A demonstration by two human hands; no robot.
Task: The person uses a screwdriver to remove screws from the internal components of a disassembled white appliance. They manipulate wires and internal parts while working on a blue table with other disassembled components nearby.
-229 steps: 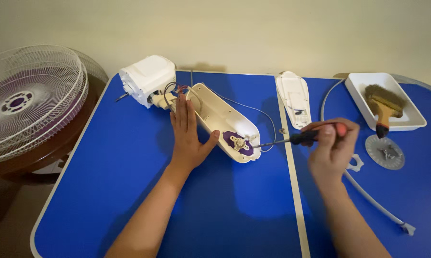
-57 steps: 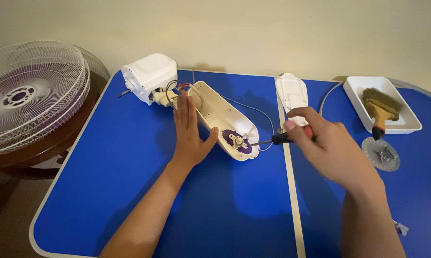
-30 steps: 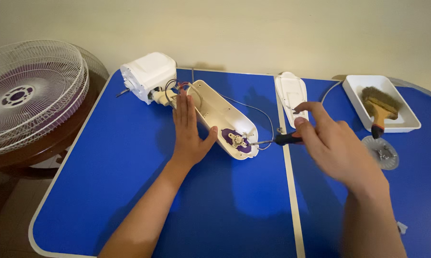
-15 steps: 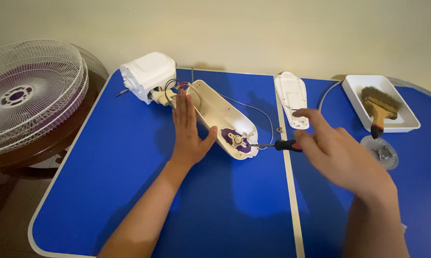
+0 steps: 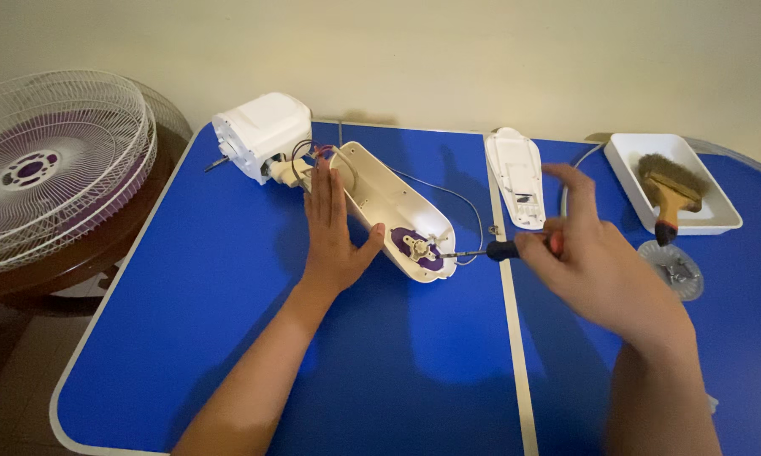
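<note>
On the blue surface (image 5: pixel 228 338) lies a cream housing (image 5: pixel 393 207), open side up, near the middle. Left hand (image 5: pixel 334 232) rests flat, fingers spread, against its side. Right hand (image 5: pixel 595 262) is clamped on a screwdriver (image 5: pixel 494 251), whose tip touches the housing's purple end.

Fan housing (image 5: pixel 397 207) mid-table, grille (image 5: pixel 51 160) left, brush (image 5: pixel 669 190) in tray (image 5: pixel 718 221) right.

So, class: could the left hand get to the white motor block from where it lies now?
Probably yes. The left hand rests flat beside the open casing, and the white motor block sits just beyond its fingertips, with only a few wires between.
</note>
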